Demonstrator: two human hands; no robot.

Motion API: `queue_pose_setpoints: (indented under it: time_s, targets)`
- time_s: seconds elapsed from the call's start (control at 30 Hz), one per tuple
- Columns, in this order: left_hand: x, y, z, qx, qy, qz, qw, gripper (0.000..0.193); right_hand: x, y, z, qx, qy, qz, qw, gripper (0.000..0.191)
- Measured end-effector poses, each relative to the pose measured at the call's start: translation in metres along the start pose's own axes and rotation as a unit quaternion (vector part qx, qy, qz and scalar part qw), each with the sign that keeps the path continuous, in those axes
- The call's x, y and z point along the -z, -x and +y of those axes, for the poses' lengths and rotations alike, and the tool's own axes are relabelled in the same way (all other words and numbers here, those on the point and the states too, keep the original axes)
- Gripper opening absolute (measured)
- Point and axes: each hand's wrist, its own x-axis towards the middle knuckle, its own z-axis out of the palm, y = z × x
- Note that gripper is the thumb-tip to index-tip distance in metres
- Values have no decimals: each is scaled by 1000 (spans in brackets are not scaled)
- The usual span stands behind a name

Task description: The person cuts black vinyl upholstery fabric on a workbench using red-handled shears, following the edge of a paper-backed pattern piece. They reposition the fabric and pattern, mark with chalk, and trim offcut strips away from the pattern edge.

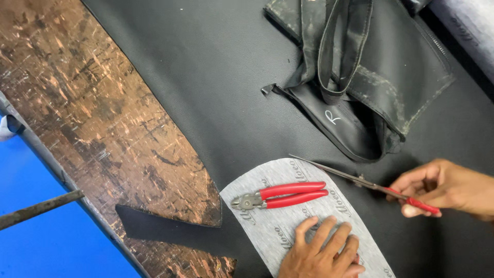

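My left hand (320, 253) lies flat, fingers spread, on a grey rounded pattern piece (288, 226) that rests on a large black leather-like sheet (216, 77). Red-handled cutting pliers (280, 195) lie on the grey piece just above my fingers. My right hand (447, 188) grips the red handles of scissors (355, 179). Their long blades point left along the upper right edge of the grey piece.
A worn black bag with straps (360, 67) lies on the sheet at the top right. The scarred brown wooden table (87, 113) shows at left, with a metal rod (38, 208) over the blue floor (46, 242) below.
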Motion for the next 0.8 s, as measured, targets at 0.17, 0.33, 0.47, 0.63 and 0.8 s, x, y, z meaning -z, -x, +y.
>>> queue_pose_setpoints:
  time_s: [0.17, 0.33, 0.47, 0.63, 0.8]
  targets:
    - [-3, 3, 1, 10, 6, 0, 1000, 47, 20, -8, -9, 36, 24, -60, 997, 40]
    - [-9, 7, 2, 17, 15, -6, 1000, 44, 29, -15, -29, 13, 70, -60, 996, 39]
    - [-13, 10, 4, 27, 28, -26, 999, 43, 35, -14, -51, -30, 105, -30, 994, 40]
    - [-16, 12, 4, 33, 47, -25, 998, 43, 31, -5, -70, -33, 124, -35, 991, 39]
    - [-17, 11, 3, 28, 24, -8, 999, 42, 23, 14, -90, -137, 252, 51, 957, 39]
